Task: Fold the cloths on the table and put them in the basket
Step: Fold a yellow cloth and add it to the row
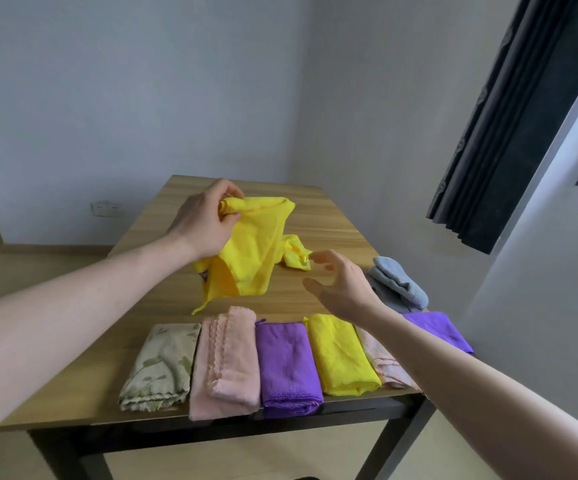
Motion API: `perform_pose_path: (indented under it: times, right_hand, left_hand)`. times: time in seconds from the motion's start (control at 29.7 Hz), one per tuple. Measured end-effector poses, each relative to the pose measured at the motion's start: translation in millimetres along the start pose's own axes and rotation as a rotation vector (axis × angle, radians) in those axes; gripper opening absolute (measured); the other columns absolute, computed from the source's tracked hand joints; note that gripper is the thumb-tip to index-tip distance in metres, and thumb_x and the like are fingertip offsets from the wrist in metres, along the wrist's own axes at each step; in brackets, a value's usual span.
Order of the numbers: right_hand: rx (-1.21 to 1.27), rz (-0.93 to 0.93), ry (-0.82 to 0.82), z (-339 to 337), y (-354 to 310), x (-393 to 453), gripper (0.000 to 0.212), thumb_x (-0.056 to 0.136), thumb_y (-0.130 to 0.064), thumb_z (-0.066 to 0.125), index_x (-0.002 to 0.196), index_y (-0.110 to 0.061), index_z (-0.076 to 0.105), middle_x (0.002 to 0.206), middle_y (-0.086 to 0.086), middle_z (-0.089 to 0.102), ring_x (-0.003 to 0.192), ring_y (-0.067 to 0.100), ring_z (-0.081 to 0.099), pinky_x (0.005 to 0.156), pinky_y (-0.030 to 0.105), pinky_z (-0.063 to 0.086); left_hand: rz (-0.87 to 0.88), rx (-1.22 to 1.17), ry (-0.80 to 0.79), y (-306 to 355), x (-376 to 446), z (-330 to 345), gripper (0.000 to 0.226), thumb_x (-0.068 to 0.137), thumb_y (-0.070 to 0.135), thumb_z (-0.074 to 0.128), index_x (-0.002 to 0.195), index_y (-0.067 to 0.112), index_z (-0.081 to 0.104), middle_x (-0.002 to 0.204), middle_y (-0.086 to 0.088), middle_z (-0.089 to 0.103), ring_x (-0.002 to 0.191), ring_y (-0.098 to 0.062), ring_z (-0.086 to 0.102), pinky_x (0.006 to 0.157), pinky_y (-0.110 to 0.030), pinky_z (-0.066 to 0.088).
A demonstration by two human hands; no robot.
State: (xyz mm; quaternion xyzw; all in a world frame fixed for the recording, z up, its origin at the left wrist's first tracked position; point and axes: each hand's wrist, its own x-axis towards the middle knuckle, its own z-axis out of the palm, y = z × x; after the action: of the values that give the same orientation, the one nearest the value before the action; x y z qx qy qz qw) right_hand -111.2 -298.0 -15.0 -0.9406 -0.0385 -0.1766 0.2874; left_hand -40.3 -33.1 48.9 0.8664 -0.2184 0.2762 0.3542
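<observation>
Left hand (207,220) pinches the yellow cloth (252,247) aloft; right hand (341,285), grip wide and empty, should catch the loose corner at 3 o'clock, then pull taut.

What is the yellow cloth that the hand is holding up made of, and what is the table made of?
The unfolded yellow cloth, held in the left hand, looks like thin, soft microfibre or a similar fabric: it drapes limply and has a fine matte weave. The rectangular brown table has a wood-grain top, possibly laminate rather than solid wood, since streaks run along a smooth, faintly shiny surface. Its dark legs look like metal, though that is uncertain.
</observation>
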Motion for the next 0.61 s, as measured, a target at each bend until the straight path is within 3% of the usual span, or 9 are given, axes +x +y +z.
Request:
perform_pose_path:
  times: [0.13, 0.37, 0.61]
  right_hand:
    - [0.12, 0.0, 0.003, 2, -18, 1, 0.057, 0.086, -0.044, 0.075, 0.136, -0.027, 0.053, 0.129, -0.011, 0.062, 0.113, 0.008, 0.056, 0.085, 0.023, 0.041]
    - [0.214, 0.023, -0.01, 0, -30, -4, 0.065, 0.085, -0.046, 0.078, 0.139, -0.026, 0.047, 0.128, -0.007, 0.062, 0.114, 0.011, 0.058, 0.09, 0.026, 0.048]
    - [0.235, -0.001, -0.015, 3, -40, -12, 0.067, 0.074, -0.057, 0.083, 0.127, -0.029, 0.053, 0.115, -0.012, 0.063, 0.103, 0.005, 0.061, 0.084, 0.027, 0.053]
  left_hand:
    - [-0.008, -0.045, -0.039, 17, -3, 2, 0.025, 0.093, 0.022, 0.07, 0.116, 0.025, 0.062, 0.108, 0.007, 0.066, 0.103, -0.023, 0.063, 0.084, -0.032, 0.051]
    - [-0.029, -0.111, -0.048, 31, -4, 2, 0.024, 0.092, 0.023, 0.071, 0.115, 0.022, 0.064, 0.107, 0.006, 0.066, 0.108, -0.02, 0.064, 0.084, -0.029, 0.049]
    - [-0.128, -0.112, -0.056, 38, -2, 9, 0.025, 0.093, 0.029, 0.07, 0.116, 0.019, 0.065, 0.112, 0.0, 0.066, 0.104, -0.018, 0.058, 0.084, -0.027, 0.045]
